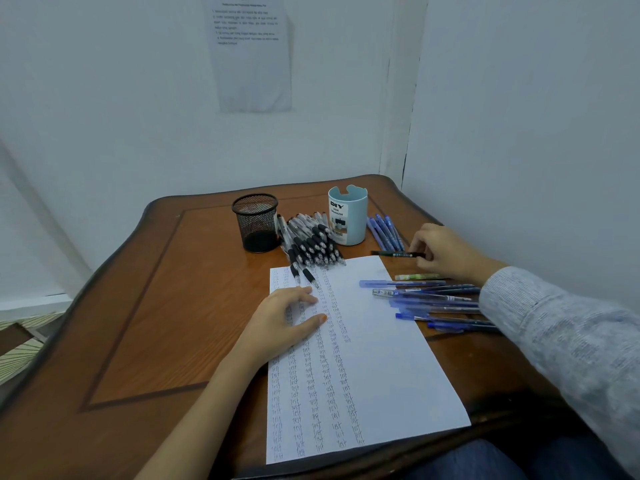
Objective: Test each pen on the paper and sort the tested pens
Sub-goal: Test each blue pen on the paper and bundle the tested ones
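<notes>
Brown wooden desk [138, 306] fills the lower frame. At centre the left hand [287, 320] lies flat, fingers straight, pressing the paper [381, 375] with its written test columns. Right of centre, the right hand [446, 251] pinches a dark pen [394, 253] by its end, just beyond the sheet's upper right corner. Lift it clear of the blue pens [440, 303] below, with the sheet held pinned.

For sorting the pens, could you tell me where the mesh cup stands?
In the head view, the mesh cup stands far back, just left of the black pen pile.
</notes>
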The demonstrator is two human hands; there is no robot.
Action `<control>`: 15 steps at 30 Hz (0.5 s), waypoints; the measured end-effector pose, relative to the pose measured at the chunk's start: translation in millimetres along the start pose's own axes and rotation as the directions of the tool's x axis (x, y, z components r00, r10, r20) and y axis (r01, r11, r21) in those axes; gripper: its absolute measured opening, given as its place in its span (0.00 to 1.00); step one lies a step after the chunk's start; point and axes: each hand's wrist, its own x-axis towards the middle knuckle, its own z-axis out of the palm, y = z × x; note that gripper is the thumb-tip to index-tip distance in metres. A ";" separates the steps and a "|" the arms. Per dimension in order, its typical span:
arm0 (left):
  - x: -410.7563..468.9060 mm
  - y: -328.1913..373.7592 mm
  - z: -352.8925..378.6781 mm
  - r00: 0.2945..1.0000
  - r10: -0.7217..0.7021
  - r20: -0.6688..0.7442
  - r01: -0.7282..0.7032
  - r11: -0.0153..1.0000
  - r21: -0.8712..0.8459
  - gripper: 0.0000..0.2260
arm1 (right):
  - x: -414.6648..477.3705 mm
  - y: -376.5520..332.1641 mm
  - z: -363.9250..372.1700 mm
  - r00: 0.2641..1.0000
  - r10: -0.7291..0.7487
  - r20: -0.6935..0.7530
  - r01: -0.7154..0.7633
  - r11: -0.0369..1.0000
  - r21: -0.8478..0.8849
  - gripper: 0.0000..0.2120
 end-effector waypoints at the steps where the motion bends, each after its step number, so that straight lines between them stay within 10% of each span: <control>1: 0.1 -0.2 -0.1 1.000 0.000 -0.001 0.000 1.000 -0.002 0.15 | -2.1 -4.1 -2.3 0.999 -0.032 -0.031 0.032 0.999 0.004 0.09; 6: -0.7 -0.2 0.0 1.000 0.000 -0.005 0.000 1.000 -0.016 0.14 | -18.3 -39.2 -12.6 0.973 0.028 -0.229 0.052 0.940 0.336 0.14; 9: -0.2 0.0 0.2 1.000 -0.001 -0.007 0.001 1.000 -0.015 0.14 | -28.8 -62.7 -12.7 0.964 0.254 -0.078 -0.078 0.552 0.830 0.14; 12: -0.3 -0.3 0.7 1.000 0.000 -0.002 0.000 1.000 -0.020 0.14 | -42.6 -80.6 -9.7 0.950 0.252 0.182 -0.252 0.280 0.927 0.33; 15: -1.0 -1.3 1.3 1.000 0.005 -0.005 -0.006 1.000 -0.026 0.14 | -55.2 -92.6 2.9 0.932 0.227 0.284 -0.310 0.087 0.947 0.22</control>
